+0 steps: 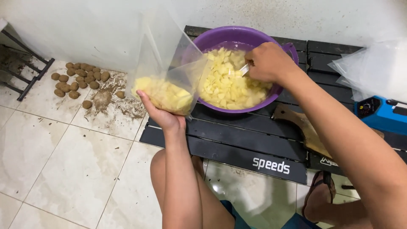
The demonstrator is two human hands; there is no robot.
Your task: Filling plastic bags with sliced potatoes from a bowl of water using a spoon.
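Left hand (163, 115) cupping clear bag (167, 63) of potato pieces from beneath, right hand (267, 62) gripping spoon (244, 69) in purple basin (237, 40)

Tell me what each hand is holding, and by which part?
The left hand cups the clear plastic bag from beneath. The right hand grips a pale utensil by its upper end.
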